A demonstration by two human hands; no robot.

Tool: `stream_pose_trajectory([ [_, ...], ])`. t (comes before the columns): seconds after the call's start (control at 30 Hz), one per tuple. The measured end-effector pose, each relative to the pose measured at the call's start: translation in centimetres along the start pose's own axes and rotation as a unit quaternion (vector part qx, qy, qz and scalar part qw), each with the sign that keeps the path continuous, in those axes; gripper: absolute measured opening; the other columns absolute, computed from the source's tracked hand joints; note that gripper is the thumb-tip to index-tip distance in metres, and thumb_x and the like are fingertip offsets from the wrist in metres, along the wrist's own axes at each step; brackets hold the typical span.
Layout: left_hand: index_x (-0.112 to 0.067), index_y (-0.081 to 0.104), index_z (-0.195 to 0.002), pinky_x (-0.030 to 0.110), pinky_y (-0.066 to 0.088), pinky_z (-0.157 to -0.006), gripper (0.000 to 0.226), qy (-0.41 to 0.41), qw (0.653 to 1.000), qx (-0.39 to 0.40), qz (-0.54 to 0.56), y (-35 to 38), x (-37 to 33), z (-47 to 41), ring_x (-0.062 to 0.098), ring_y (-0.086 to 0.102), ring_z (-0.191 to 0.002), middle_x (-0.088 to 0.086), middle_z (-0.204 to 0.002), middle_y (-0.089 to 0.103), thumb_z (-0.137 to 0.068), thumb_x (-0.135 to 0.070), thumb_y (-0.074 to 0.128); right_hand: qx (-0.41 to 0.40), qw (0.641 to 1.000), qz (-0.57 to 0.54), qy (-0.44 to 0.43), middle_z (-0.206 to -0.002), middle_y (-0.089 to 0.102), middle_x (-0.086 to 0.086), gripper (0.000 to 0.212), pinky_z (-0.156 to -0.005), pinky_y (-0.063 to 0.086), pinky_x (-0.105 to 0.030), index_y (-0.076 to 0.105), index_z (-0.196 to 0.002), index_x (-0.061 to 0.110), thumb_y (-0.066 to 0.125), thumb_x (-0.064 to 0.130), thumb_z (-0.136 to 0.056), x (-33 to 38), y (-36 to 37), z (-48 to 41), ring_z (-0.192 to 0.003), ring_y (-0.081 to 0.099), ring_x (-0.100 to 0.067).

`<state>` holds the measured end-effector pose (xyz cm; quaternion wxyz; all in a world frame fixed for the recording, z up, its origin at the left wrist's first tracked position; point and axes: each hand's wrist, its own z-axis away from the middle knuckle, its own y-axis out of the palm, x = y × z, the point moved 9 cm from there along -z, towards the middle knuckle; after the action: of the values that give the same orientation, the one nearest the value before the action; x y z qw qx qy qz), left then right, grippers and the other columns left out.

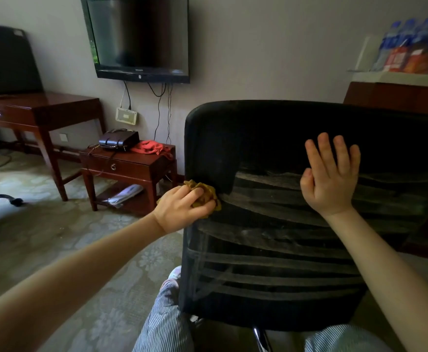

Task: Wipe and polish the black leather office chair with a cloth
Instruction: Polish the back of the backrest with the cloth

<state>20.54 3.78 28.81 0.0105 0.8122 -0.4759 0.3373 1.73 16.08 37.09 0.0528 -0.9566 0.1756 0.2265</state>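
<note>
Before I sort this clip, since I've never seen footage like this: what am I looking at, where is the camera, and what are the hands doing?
There is no machine here. The single picture comes from a camera worn on a person's head, looking forward and down, so the two bare arms reaching in are that person's own. The left hand grips a crumpled yellow cloth and presses it to the left edge of the black chair back. The right hand lies open, fingers straight, against the back's upper part, seemingly steadying it. Behind, a small wooden table carries a dark bag and a red cloth, and a television hangs on the wall.
</note>
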Motion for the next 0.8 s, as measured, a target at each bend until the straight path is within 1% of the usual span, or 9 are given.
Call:
stream_pose_trajectory([
  [0.03,-0.023,0.051,-0.109,0.033,0.051,-0.060,0.024,0.043,0.999,0.021,-0.014,0.1,-0.4,0.0,0.023,0.048,-0.077,0.010,-0.103,0.045,-0.087,-0.020,0.059,0.003,1.000,-0.003,0.003,-0.158,-0.002,0.003,0.058,-0.118,0.000,-0.037,0.013,-0.150,0.018,0.034,0.018,-0.096,0.1,-0.1,0.2,-0.145,-0.002,-0.016],
  [0.1,-0.023,0.050,-0.112,0.034,0.046,-0.076,0.036,0.078,0.996,0.023,-0.036,-0.4,-0.1,-1.3,0.024,0.048,-0.090,0.010,-0.107,0.045,-0.080,-0.018,0.066,0.004,1.000,-0.010,0.009,-0.158,-0.002,0.004,0.057,-0.118,0.000,-0.037,0.012,-0.150,0.019,0.033,0.019,-0.097,0.3,-0.2,0.2,-0.145,-0.002,-0.016],
  [0.23,-0.019,0.051,-0.112,0.032,0.031,-0.103,0.042,0.070,0.991,-0.097,-0.066,-3.8,0.8,-8.2,0.024,0.044,-0.105,0.009,-0.110,0.044,-0.076,-0.016,0.072,0.014,0.999,-0.025,0.030,-0.158,-0.003,0.005,0.057,-0.118,0.001,-0.038,0.011,-0.150,0.019,0.032,0.018,-0.097,0.6,-0.4,-0.2,-0.145,-0.002,-0.015],
  [0.33,-0.015,0.054,-0.112,0.033,0.023,-0.114,0.036,0.072,0.978,-0.180,-0.073,-5.1,1.0,-12.6,0.022,0.040,-0.122,0.007,-0.119,0.046,-0.081,-0.017,0.072,0.016,0.999,-0.040,0.031,-0.158,-0.002,0.006,0.057,-0.118,0.003,-0.038,0.012,-0.150,0.020,0.032,0.018,-0.097,0.7,-0.9,-0.1,-0.145,-0.001,-0.015],
  [0.4,-0.012,0.056,-0.112,0.035,0.033,-0.109,0.031,0.092,0.979,-0.173,-0.063,-4.6,0.6,-13.8,0.024,0.047,-0.118,0.008,-0.120,0.049,-0.085,-0.014,0.070,0.023,0.998,-0.050,0.031,-0.158,-0.001,0.007,0.056,-0.118,0.004,-0.037,0.012,-0.150,0.020,0.031,0.019,-0.097,0.5,-1.0,-0.2,-0.145,0.000,-0.014],
  [0.47,-0.011,0.056,-0.111,0.034,0.041,-0.098,0.030,0.100,0.980,-0.163,-0.051,-4.2,0.1,-13.6,0.024,0.052,-0.108,0.008,-0.115,0.051,-0.084,-0.012,0.069,0.034,0.997,-0.063,0.030,-0.158,-0.001,0.008,0.057,-0.118,0.004,-0.036,0.013,-0.150,0.021,0.032,0.017,-0.097,0.4,-0.9,-0.3,-0.145,0.001,-0.014],
  [0.6,-0.013,0.053,-0.111,0.032,0.043,-0.082,0.026,0.094,0.984,-0.142,-0.056,-2.4,-1.8,-11.3,0.022,0.049,-0.095,0.007,-0.107,0.048,-0.087,-0.012,0.062,0.046,0.996,-0.069,0.038,-0.158,-0.003,0.009,0.049,-0.118,0.003,-0.035,0.030,-0.143,0.014,0.035,0.016,-0.094,0.7,-0.7,-0.2,-0.145,0.000,-0.013],
  [0.7,-0.015,0.052,-0.110,0.032,0.041,-0.079,0.017,0.121,0.989,-0.065,-0.047,1.3,-5.0,-7.7,0.022,0.048,-0.094,0.006,-0.105,0.047,-0.094,-0.013,0.050,0.064,0.994,-0.078,0.029,-0.158,-0.003,0.009,0.048,-0.118,0.003,-0.034,0.033,-0.140,0.012,0.037,0.017,-0.093,1.2,-0.5,0.2,-0.145,0.000,-0.013],
  [0.8,-0.017,0.051,-0.110,0.031,0.040,-0.082,0.017,0.192,0.980,-0.004,-0.043,4.0,-7.6,-4.3,0.022,0.049,-0.098,0.006,-0.107,0.047,-0.094,-0.014,0.047,0.080,0.994,-0.070,0.008,-0.158,-0.001,0.008,0.049,-0.118,0.004,-0.035,0.032,-0.141,0.013,0.037,0.018,-0.093,1.6,-0.4,1.2,-0.145,0.001,-0.014],
])
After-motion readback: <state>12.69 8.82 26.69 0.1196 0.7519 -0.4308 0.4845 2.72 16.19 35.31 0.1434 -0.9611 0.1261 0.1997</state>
